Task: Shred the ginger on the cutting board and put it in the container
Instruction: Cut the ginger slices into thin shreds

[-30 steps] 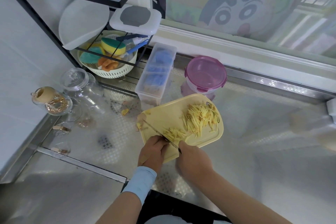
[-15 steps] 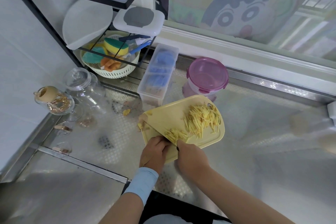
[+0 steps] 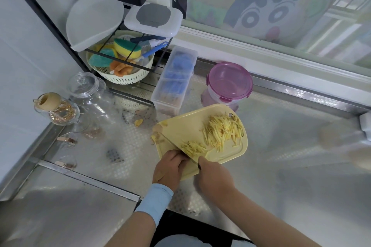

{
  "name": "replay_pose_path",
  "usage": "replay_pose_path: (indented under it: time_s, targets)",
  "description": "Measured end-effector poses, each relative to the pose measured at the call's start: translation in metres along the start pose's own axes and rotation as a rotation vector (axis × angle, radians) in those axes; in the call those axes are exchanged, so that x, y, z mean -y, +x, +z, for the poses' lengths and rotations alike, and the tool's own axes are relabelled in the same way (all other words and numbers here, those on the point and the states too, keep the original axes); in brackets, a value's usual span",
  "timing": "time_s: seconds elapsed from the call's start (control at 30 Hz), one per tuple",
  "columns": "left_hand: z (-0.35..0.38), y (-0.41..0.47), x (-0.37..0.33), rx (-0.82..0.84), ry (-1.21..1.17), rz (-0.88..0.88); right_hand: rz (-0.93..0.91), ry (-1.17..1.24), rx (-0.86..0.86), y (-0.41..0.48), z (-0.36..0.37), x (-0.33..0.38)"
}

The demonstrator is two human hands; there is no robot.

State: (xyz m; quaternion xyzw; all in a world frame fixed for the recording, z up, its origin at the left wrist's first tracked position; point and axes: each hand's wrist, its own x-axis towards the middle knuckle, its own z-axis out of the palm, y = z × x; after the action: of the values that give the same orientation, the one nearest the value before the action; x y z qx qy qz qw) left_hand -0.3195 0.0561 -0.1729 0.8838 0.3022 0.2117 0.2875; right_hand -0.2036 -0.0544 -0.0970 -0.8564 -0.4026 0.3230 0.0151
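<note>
Pale-yellow ginger shreds (image 3: 222, 133) lie in a loose heap of thin, stiff matchsticks on the far right part of the cutting board (image 3: 186, 126), a smooth cream plastic slab with rounded corners. Compared with one second before, this heap is unchanged. A smaller heap (image 3: 192, 147) still sits against the right face of the knife (image 3: 176, 147), whose thin blade stays angled across the board's near left part.

The right hand (image 3: 214, 176) is wrapped round the knife handle. The left hand (image 3: 170, 166) is curled, knuckles up, just left of the blade; whether it pins a remaining piece is hidden. Slicing therefore appears to be still in progress, with the transfer not begun.

The container (image 3: 229, 82), a round translucent tub with a pink clip-on lid, stands closed just beyond the board's far edge. The board rests on a shiny, dimpled metal counter (image 3: 281, 146). A clear, rounded glass jar (image 3: 88, 90) stands at the far left.
</note>
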Motion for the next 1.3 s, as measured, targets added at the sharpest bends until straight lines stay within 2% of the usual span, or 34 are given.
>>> replay_pose_path:
  time_s: [0.5,0.67,0.9,1.1,1.3]
  targets:
    - [0.001,0.001,-0.001,-0.017,0.006,0.014,-0.023,0.036,-0.055,-0.017,0.002,-0.012]
    - [-0.001,0.001,-0.003,-0.011,0.010,-0.001,-0.007,0.032,-0.005,-0.004,-0.001,0.001]
    - [-0.002,0.001,0.002,0.002,0.026,0.056,-0.022,0.031,-0.016,-0.008,-0.007,-0.001]
    - [0.000,0.000,0.000,-0.015,0.015,0.023,-0.006,0.043,-0.053,-0.020,0.002,-0.010]
    - [-0.002,0.000,0.000,0.009,-0.012,0.025,-0.010,0.013,0.000,-0.002,-0.004,0.003]
